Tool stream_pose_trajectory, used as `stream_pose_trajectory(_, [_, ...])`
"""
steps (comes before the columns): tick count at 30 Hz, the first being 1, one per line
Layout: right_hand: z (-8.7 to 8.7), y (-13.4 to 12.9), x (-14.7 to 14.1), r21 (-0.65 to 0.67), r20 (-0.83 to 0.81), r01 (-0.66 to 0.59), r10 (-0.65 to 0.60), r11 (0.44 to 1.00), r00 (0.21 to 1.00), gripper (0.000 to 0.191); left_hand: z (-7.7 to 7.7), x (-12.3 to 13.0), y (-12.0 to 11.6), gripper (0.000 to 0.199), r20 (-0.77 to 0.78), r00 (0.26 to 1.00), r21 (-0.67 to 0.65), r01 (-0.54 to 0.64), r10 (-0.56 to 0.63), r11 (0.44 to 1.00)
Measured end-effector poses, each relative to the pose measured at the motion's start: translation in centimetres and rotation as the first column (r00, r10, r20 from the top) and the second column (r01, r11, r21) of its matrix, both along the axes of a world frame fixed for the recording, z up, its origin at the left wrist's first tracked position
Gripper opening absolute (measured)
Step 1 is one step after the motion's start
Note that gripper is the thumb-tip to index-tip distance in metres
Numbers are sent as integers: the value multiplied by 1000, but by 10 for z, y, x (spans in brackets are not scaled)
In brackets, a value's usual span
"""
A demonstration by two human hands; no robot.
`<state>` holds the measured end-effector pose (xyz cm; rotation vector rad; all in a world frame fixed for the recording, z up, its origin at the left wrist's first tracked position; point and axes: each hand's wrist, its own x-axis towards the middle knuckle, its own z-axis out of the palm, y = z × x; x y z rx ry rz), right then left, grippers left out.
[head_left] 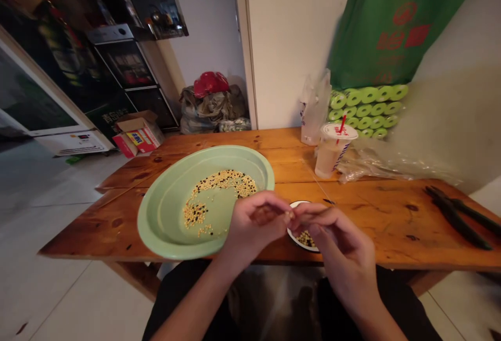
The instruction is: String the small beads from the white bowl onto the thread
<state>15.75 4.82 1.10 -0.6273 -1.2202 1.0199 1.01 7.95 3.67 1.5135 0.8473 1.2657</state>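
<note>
A wide pale green basin (156,221) stands on the wooden table, with yellow and black beans (195,213) scattered over its bottom. To its right is a small white bowl with a dark rim (300,204), holding some beans (306,238) and partly hidden by my hands. My left hand (260,221) and my right hand (340,239) meet over this bowl, fingertips together. Between the left thumb and forefinger is a small pale piece, too small to name. The right fingers are pinched close beside it, and what they hold is hidden.
Behind the bowl stand a lidded cup with a red straw (332,150) and a plastic bag (315,106). Black-handled pliers (462,215) lie at the right. Green rolls (364,108) and a green bag (383,33) are at the back right. The wooden table (391,226) has its near edge before my lap.
</note>
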Motion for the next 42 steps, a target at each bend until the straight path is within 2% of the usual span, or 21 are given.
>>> stream_pose_trajectory(3, [-4,1,1,-6,66,-44,44,999,997,15,-11,0,-6,11,174,984,16,35,-37,999])
stream_pose_trajectory(6, [-6,0,0,27,113,-72,69,997,991,17,-19,-3,-13,9,311,948,-63,89,-65,994])
stream_pose_trajectory(9, [-3,-2,-3,41,112,-52,47,998,993,20,-22,-6,-19,13,348,932,-133,153,-98,979])
stream_pose_trajectory(12, [1,-3,-5,56,179,-24,14,998,984,21,-20,-8,-21,17,360,929,-137,141,-83,980])
stream_pose_trajectory(14, [2,-2,-6,62,219,-3,-11,998,976,20,-18,-10,-22,20,336,940,-122,106,-59,987])
stream_pose_trajectory(19, [-3,-4,-5,38,236,-38,28,999,971,23,-15,-12,-23,28,247,969,-47,-2,13,999])
stream_pose_trajectory(25, [-8,-8,-11,-4,98,-6,6,1000,995,17,-18,-13,-24,30,222,975,-26,-18,24,999])
stream_pose_trajectory(31, [-6,-6,-11,-27,96,-45,47,999,994,19,-17,-16,-24,31,143,989,50,-49,42,998])
stream_pose_trajectory(34, [-3,-4,-8,-17,149,-41,44,999,988,22,-15,-16,-23,30,111,992,72,-67,59,995])
stream_pose_trajectory(37, [-1,-3,-7,25,250,19,-24,1000,968,21,-14,-16,-22,27,32,994,134,-105,102,985])
stream_pose_trajectory(40, [-1,0,-7,60,382,83,-99,995,919,18,-15,-17,-21,23,-104,984,237,-119,147,964])
stream_pose_trajectory(42, [-3,3,-5,21,449,91,-91,996,889,14,-16,-17,-18,20,-187,961,329,-132,202,935])
